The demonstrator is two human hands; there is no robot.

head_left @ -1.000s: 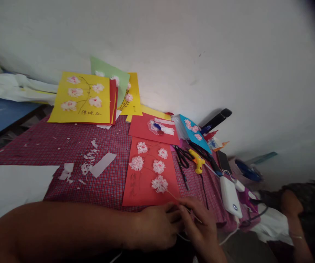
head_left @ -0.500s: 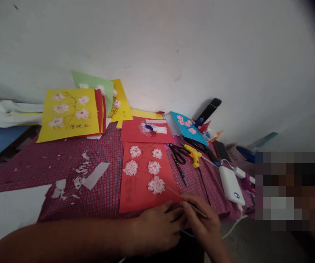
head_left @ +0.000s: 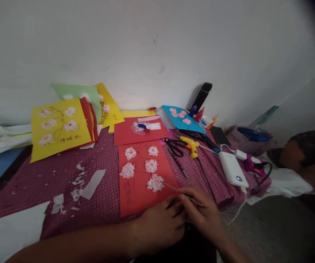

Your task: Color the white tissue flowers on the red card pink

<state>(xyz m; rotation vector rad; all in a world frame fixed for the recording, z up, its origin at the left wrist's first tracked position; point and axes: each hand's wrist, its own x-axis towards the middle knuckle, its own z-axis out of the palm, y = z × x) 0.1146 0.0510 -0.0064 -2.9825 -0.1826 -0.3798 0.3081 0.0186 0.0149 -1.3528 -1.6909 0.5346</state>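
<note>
Head camera shows the right hand [head_left: 203, 212] pinching a stick [head_left: 171, 186] at the lowest flower [head_left: 154, 182] on the red card [head_left: 141, 193]. Near the card, the left hand [head_left: 160, 223] is half curled; I cannot tell if it holds anything.

Scene dimly lit; soft shadow cast on wall [head_left: 135, 54] beside black object [head_left: 202, 96]; upper right corner blacked out.
</note>
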